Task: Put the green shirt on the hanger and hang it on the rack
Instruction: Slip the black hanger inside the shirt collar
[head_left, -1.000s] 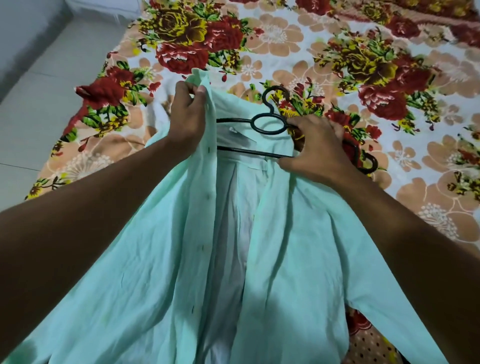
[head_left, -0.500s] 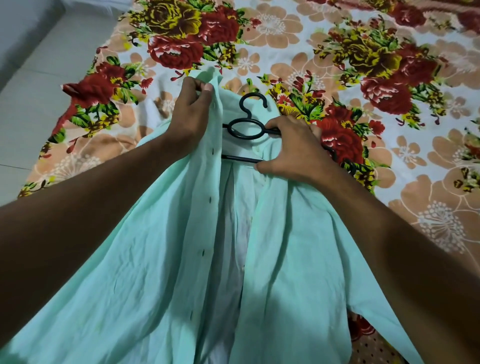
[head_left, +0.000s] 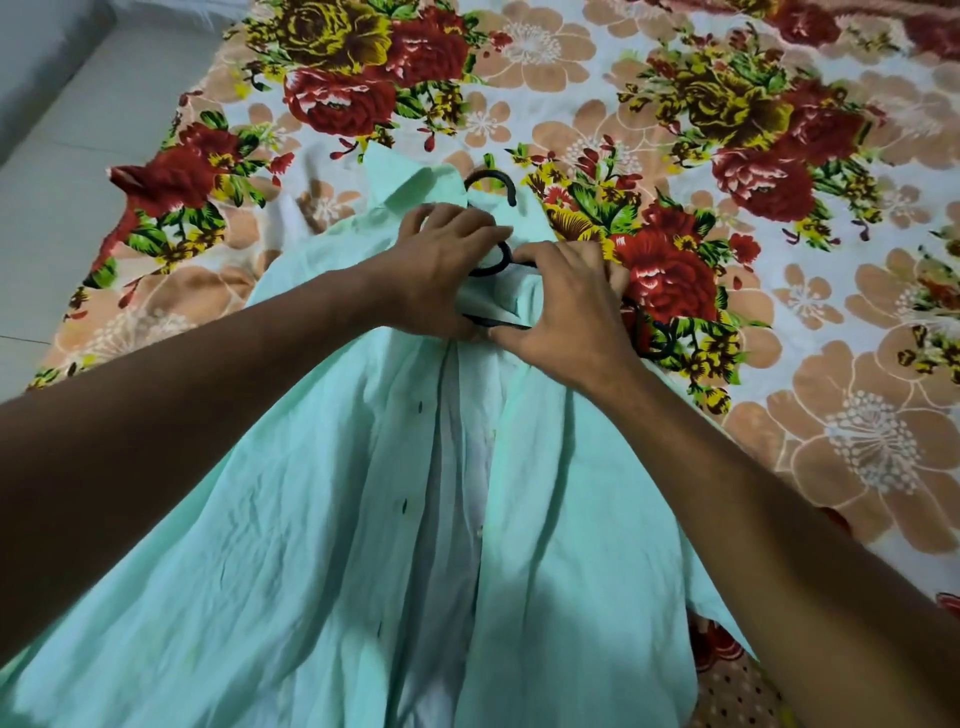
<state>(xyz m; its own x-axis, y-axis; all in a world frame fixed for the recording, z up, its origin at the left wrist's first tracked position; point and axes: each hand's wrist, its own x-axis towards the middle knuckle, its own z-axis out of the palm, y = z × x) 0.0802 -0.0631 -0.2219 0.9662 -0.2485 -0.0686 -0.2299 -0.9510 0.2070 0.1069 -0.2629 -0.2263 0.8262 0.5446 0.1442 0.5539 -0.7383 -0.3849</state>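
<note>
1. Left hand (head_left: 441, 275), centre of frame: fingers curled down, pressing and pinching the collar area of the pale mint-green cotton button-front shirt (head_left: 291, 545). Knuckles up; fingertips hidden under the palm.
2. Right hand (head_left: 566, 306), just right of the left and almost touching it: closed around the shirt's right front edge, with the lower bar of the thin black plastic hanger (head_left: 491, 262) running under the thumb. Whether the fingers clamp the bar itself or only cloth, cannot tell.
3. Hanger: hook curls out above the hands at upper centre; a loop below the hook shows between the two hands. One black end pokes out right of the right wrist; the rest is under fabric.
4. Shirt: lies open, spreading from the hands to the lower frame edge, placket with dark buttonholes running down the middle, whitish inner layer showing in the gap.
5. Underneath: bedsheet printed with red, yellow and peach flowers (head_left: 753, 171), filling top and right.
6. Upper left: pale tiled floor (head_left: 57, 171).
</note>
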